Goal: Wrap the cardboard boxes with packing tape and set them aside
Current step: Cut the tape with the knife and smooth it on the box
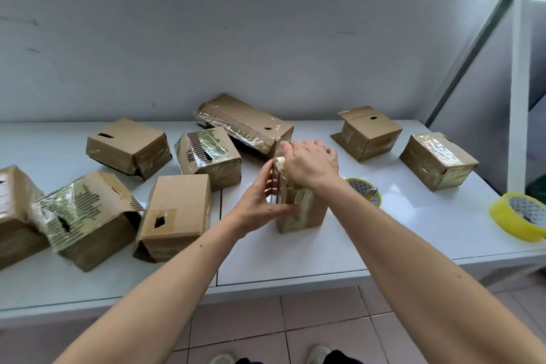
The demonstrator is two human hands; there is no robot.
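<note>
A small cardboard box point(307, 210) stands upright on the white table point(413, 230), partly covered in clear tape. My left hand point(260, 201) presses against its left side, fingers along the face. My right hand point(310, 165) is closed over the box's top, gripping the taped upper edge. A yellow tape roll point(366, 190) lies just right of the box, half hidden by my right forearm. A second yellow tape roll point(520, 216) lies at the table's right edge.
Several other cardboard boxes lie around: taped ones at the left point(85, 216), back centre point(245, 124) and right point(437, 159), a plainer one point(177, 216) beside my left arm. A white wall stands behind and a white post point(517, 91) at the right.
</note>
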